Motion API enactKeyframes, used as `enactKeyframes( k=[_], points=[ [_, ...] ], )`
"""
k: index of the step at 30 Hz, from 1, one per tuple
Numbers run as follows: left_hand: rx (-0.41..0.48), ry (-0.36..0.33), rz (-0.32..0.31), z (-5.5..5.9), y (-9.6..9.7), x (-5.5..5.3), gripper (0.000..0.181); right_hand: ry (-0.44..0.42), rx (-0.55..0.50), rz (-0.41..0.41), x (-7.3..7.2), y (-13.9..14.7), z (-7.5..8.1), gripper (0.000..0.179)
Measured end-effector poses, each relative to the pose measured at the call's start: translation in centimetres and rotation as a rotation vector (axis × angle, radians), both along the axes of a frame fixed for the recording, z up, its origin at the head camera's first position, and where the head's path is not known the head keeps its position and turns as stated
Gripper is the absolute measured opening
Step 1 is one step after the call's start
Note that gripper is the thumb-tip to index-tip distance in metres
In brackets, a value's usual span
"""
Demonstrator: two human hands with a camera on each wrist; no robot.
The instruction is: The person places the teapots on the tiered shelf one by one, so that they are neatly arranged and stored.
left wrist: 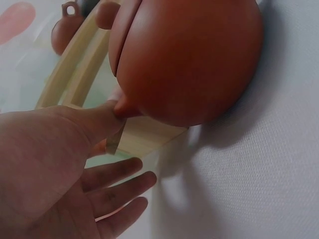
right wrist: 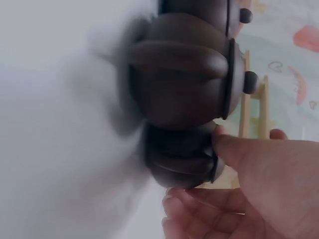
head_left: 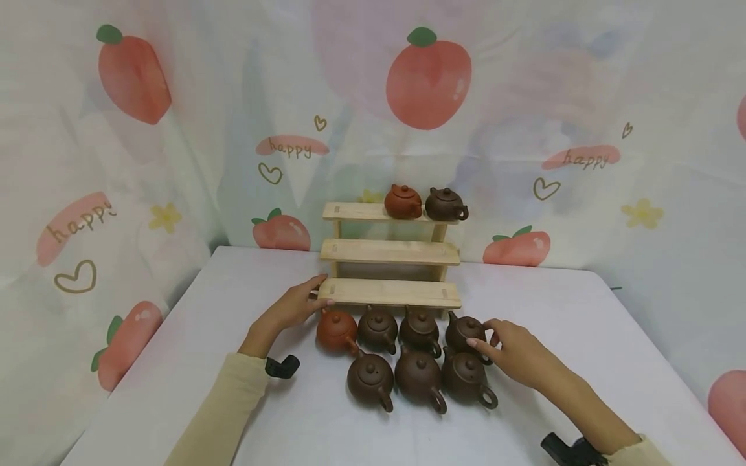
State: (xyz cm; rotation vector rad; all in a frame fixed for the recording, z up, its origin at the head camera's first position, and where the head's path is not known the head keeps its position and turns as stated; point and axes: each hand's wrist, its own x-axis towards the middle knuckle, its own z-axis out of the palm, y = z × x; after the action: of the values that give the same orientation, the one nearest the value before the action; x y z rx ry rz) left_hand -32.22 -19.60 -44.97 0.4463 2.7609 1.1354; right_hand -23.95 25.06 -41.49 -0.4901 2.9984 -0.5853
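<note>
My left hand [head_left: 294, 303] is at the left end of a three-tier wooden display stand [head_left: 390, 292], thumb and index finger around the end of its lowest shelf. In the left wrist view the other fingers [left wrist: 122, 194] stretch out free. Close to that thumb is the spout of a reddish-brown clay teapot [head_left: 336, 332]. My right hand [head_left: 515, 349] pinches a dark brown teapot [head_left: 464, 331] at the right end of the row before the stand, thumb on its near side and fingers on its right side. In the right wrist view another dark teapot [right wrist: 179, 74] partly covers it.
Several more dark teapots [head_left: 370, 378] crowd in two rows on the white-covered table [head_left: 280, 427], handles toward me. On the top shelf stand a reddish teapot [head_left: 403, 202] and a dark teapot [head_left: 445, 204], at its right end. A peach-printed cloth [head_left: 373, 77] hangs behind.
</note>
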Motion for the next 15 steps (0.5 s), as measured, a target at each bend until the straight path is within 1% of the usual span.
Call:
enactKeyframes(
  k=[2, 4, 8, 10, 15],
  points=[
    [0.001, 0.001, -0.001, 0.0, 0.0, 0.0, 0.073, 0.016, 0.001, 0.001, 0.5, 0.2, -0.4, 0.053],
    [0.0, 0.0, -0.001, 0.0, 0.1, 0.0, 0.073, 0.052, 0.012, 0.005, 1.0, 0.2, -0.8, 0.048],
    [-0.01, -0.007, 0.002, 0.0, 0.1, 0.0, 0.074, 0.13, 0.045, -0.007, 1.8, 0.0, -1.4, 0.035],
    [-0.013, -0.011, 0.006, 0.0, 0.1, 0.0, 0.074, 0.138, 0.047, -0.014, 2.0, -0.2, -1.7, 0.031],
    [-0.007, -0.014, 0.002, 0.1, 0.1, 0.1, 0.074, 0.121, 0.032, -0.01, 2.3, -0.3, -2.4, 0.027]
  ],
)
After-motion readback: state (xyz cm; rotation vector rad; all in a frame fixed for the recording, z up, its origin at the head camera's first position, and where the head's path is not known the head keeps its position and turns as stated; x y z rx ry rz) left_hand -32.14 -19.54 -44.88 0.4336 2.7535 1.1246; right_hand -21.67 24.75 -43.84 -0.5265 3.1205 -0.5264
